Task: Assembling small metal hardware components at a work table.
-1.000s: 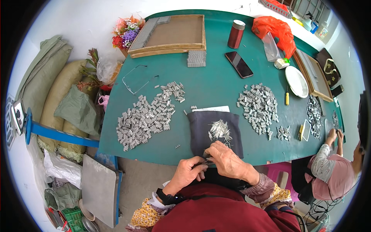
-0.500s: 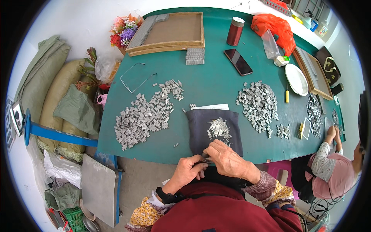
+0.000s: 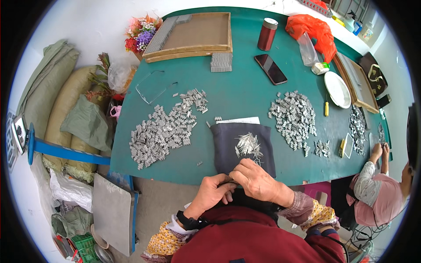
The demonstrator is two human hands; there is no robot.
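Observation:
My left hand (image 3: pixel 213 191) and my right hand (image 3: pixel 258 180) meet at the table's near edge, fingers pinched together. Between the left fingertips shows a bit of a small grey metal piece, mostly hidden. The right thumb and forefinger press close against it; whatever they pinch is too small to make out. Just beyond the hands lies a dark cloth (image 3: pixel 226 151) bearing a heap of thin silvery pins (image 3: pixel 248 145). Small toothed grey metal pieces are piled to the left (image 3: pixel 160 136), and another such pile (image 3: pixel 293 117) is on the right.
A wooden tray (image 3: pixel 188 55), a red flask (image 3: pixel 267 35), a phone (image 3: pixel 270 69) and glasses (image 3: pixel 151 103) occupy the table's far part. Rightward are a white dish (image 3: pixel 337 90), a yellow-handled screwdriver (image 3: pixel 326 108) and a co-worker (image 3: pixel 372 188). A blue bar (image 3: pixel 70 151) stands at left.
The right hand has shifted slightly left and closer to the left fingertips, covering more of the small piece. The co-worker's hands have moved a little.

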